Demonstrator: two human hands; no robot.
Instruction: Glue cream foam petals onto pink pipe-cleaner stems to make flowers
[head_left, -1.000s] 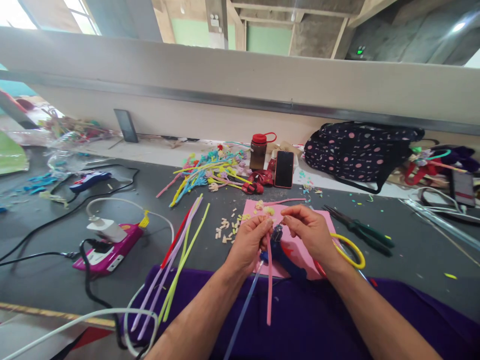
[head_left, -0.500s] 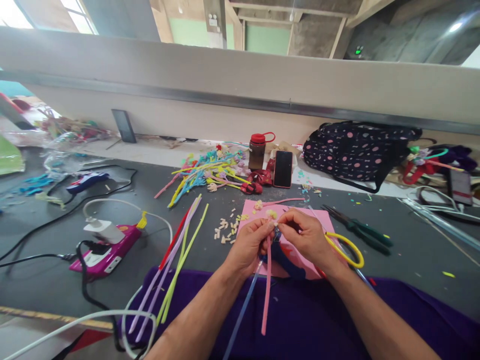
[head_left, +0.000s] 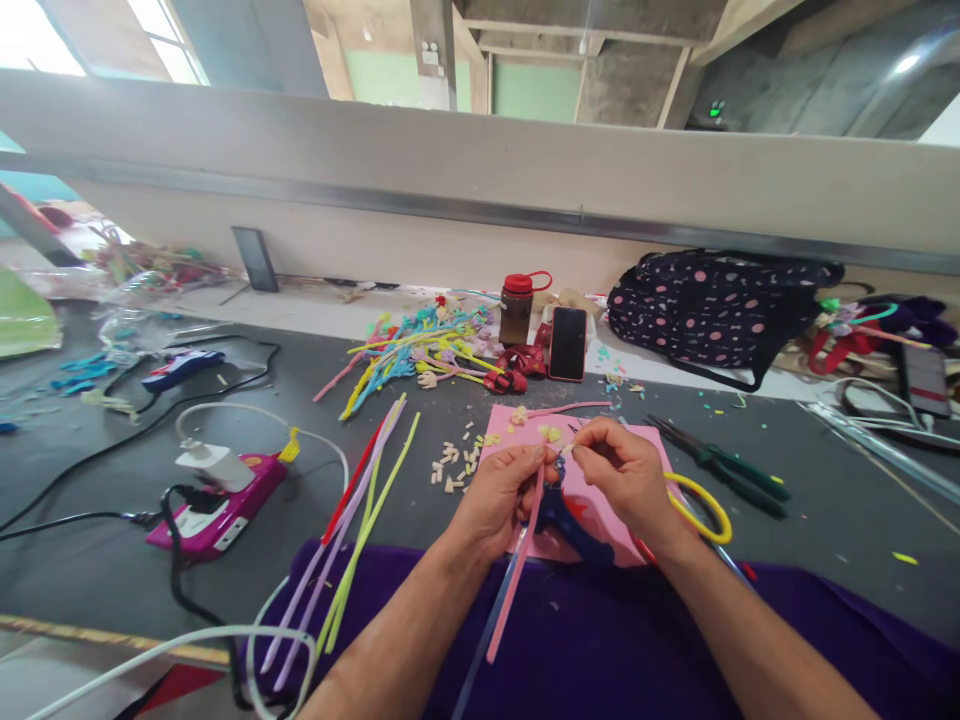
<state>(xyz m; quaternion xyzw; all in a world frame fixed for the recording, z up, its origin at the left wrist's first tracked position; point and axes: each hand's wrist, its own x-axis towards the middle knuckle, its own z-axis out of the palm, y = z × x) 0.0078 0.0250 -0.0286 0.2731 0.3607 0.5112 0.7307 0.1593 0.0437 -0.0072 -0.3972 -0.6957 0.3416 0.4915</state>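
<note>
My left hand (head_left: 499, 495) is closed around a pink pipe cleaner (head_left: 517, 580), whose lower end slants down to the left. A pale yellow flower-like piece (head_left: 551, 434) shows just above the fingertips. Thumb and fingers of my right hand (head_left: 619, 470) pinch a small cream piece (head_left: 568, 451), a short gap from the left fingertips. Between and below the hands lies a dark blue glue gun (head_left: 574, 525), partly hidden by my left hand. A translucent glue stick (head_left: 487, 635) reaches down from it towards the lap. Beneath is a pink sheet (head_left: 645, 435).
Loose cream pieces (head_left: 450, 458) lie left of the sheet, near several long pipe cleaners (head_left: 367, 520). Dark green-handled pliers (head_left: 720, 465) rest at right. A phone (head_left: 568, 343), a red-lidded bottle (head_left: 516, 310) and a patterned bag (head_left: 712, 310) stand behind. A magenta power strip (head_left: 225, 510) sits left.
My right hand has moved slightly right, away from the left fingertips, with the cream piece in its pinch. The pink pipe cleaner's lower end has swung left. The view has shifted slightly.
</note>
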